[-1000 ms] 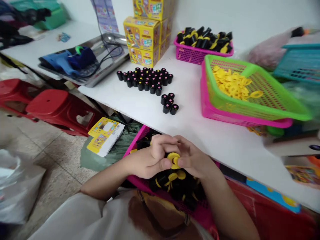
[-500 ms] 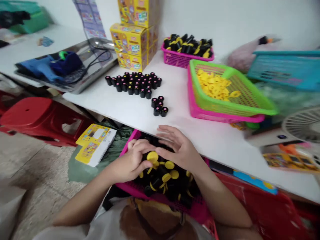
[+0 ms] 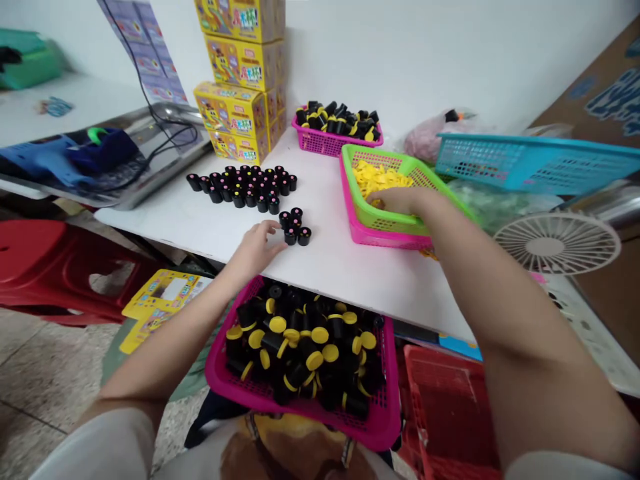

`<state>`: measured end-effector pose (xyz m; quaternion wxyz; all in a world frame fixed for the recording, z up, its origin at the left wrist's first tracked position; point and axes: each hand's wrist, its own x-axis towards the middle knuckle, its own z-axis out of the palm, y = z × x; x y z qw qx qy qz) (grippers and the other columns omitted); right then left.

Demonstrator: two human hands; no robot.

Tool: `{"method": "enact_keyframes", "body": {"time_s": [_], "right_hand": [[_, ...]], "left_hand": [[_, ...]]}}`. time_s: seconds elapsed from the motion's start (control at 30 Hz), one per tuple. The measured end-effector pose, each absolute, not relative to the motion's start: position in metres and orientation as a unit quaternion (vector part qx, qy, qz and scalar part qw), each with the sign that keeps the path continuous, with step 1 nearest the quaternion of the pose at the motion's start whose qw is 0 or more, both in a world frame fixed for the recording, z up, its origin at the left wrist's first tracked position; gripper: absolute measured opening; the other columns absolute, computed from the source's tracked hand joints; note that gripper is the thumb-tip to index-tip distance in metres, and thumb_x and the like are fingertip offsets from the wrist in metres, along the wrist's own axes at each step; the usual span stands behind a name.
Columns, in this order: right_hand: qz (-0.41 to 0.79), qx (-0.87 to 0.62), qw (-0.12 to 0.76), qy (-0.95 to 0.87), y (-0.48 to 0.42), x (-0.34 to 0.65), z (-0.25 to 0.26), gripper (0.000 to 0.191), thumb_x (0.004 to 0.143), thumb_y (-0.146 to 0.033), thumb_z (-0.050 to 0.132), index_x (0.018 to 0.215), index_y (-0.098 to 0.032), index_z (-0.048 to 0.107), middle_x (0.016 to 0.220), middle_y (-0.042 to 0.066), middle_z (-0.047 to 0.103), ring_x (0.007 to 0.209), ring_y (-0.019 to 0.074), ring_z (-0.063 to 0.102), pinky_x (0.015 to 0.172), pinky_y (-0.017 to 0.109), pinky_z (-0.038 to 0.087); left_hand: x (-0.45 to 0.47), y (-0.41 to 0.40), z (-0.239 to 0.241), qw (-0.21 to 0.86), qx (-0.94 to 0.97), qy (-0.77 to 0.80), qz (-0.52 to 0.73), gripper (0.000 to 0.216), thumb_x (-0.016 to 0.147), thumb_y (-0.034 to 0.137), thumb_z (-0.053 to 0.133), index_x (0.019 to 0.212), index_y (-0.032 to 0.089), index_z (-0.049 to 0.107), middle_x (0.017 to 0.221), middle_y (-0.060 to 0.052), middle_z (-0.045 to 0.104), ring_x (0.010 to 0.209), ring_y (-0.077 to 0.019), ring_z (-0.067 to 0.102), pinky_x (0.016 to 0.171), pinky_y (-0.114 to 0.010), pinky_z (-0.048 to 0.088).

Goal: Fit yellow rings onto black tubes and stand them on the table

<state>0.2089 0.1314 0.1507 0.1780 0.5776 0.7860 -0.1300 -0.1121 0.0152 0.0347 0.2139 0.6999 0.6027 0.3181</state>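
Note:
My left hand lies on the white table, fingers spread, just left of a small cluster of black cylinder caps. It holds nothing. My right hand reaches into the green basket and rests on the pile of yellow discs; whether it grips one is hidden. A pink basket on my lap holds several black cylinders capped with yellow discs. A bigger group of black cylinders stands further back on the table.
Yellow boxes are stacked at the back. A second pink basket of assembled parts stands beside them. A blue basket, a small fan, a metal tray and red stools surround the table.
Both hands left the lap basket, where they pressed a yellow disc on a black cylinder. The left went up to the table's small cluster, the right across into the green basket.

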Motion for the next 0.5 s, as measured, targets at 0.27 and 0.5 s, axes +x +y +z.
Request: {"method": "enact_keyframes", "body": {"time_s": [0.27,0.5], "right_hand": [[-0.097,0.549,0.177,0.811,0.144,0.208,0.138,0.044,0.079,-0.009,0.059,0.118,-0.025,0.072,0.107,0.008,0.078,0.100,0.0284,0.071,0.092,0.039,0.054],[-0.111,0.560,0.073,0.818,0.143,0.215,0.132,0.019,0.074,-0.010,0.064,0.084,-0.022,0.075,0.083,0.004,0.075,0.082,0.0226,0.069,0.087,0.038,0.054]], "left_hand": [[-0.089,0.027,0.020,0.175,0.696,0.618,0.321,0.033,0.086,0.023,0.077,0.114,0.019,0.060,0.115,-0.011,0.054,0.110,-0.0276,0.061,0.101,-0.046,0.050],[-0.095,0.024,0.016,0.161,0.752,0.548,0.330,0.010,0.093,0.019,0.064,0.098,0.020,0.056,0.117,-0.009,0.068,0.120,-0.0274,0.059,0.112,-0.049,0.040]]}}
